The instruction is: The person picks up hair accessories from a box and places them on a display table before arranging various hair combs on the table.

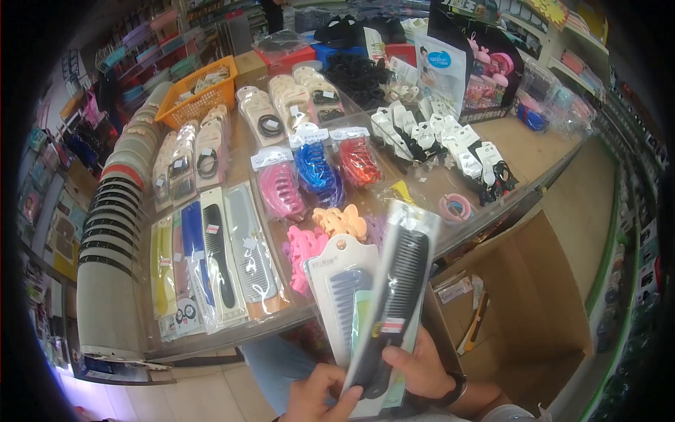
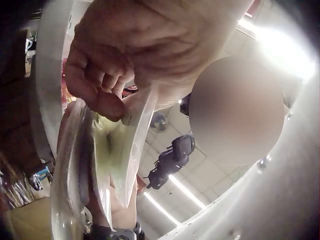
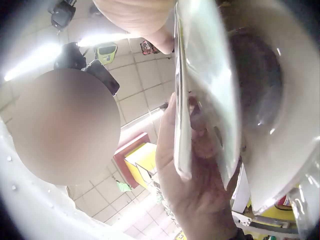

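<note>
Down at the near edge of the counter, low in front of the person, 3 carded combs are fanned upright. The black comb [image 1: 397,295] in its clear sleeve sits on top, tilted to the right. The white comb [image 1: 342,292], wide-toothed, is tucked behind it to the left, with a green packet [image 1: 360,316] peeking out between them. The right hand [image 1: 422,366] pinches the black comb, thumb laid across the front of the sleeve and fingers hidden behind. The left hand [image 1: 320,397] is curled over the foot of that same sleeve. I think the other 2 cards sit in that grip too, but both wrist views are too blurred to be sure. A dark wristwatch [image 1: 458,389] shows on the right wrist.

Just beyond the fan, on the glass counter [image 1: 225,336], lie pink claw clips [image 1: 302,250] and a peach claw clip [image 1: 341,221]. Left of those runs a row of packaged combs [image 1: 218,257], and further left a curved stack of headbands [image 1: 112,211]. An orange basket [image 1: 197,95] sits at the far left corner. To the right, below the counter, an open cardboard box [image 1: 534,295].
</note>
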`<state>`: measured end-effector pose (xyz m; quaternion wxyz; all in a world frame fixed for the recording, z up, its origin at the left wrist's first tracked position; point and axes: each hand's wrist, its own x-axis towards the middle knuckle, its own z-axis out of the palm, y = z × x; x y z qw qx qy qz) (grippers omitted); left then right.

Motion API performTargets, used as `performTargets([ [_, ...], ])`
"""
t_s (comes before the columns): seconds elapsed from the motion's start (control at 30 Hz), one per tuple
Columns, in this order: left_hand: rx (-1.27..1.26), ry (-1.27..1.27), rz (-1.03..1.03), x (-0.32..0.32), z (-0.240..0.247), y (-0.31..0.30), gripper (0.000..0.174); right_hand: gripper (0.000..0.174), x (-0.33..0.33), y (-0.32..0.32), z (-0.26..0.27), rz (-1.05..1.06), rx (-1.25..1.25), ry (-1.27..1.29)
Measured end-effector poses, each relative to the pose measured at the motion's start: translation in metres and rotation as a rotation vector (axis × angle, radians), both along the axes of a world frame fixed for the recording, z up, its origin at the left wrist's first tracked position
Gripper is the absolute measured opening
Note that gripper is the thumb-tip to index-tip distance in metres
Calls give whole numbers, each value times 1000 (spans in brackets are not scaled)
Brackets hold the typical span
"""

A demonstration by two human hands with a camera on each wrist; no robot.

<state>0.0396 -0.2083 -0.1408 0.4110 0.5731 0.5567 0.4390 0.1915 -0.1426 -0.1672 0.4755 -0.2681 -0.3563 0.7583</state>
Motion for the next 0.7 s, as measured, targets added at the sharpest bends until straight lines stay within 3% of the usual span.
performTargets([
  [0.07, -29, -126, 25, 1, -4, -1, 13, 47, 3, -1, -2, 26, -49, -20],
  [0.17, -63, -545, 44, 3, -4, -1, 15, 47, 5, -2, -3, 49, -65, -44],
  [0.3, -80, -524, 41, -1, -8, -3, 15, 48, 10, -1, -1, 50, -49, -71],
  [0.5, -3, -693, 58, -9, 0, 2, 17, 50, 13, -3, -5, -15, -10, -63],
  [0.57, -28, -672, 345, -13, 5, 5, 56, 49, 18, -2, -7, -40, -22, -92],
  [0.7, 16, -610, 429, -30, 16, 8, 58, 46, 28, 1, -6, -135, -97, -60],
])
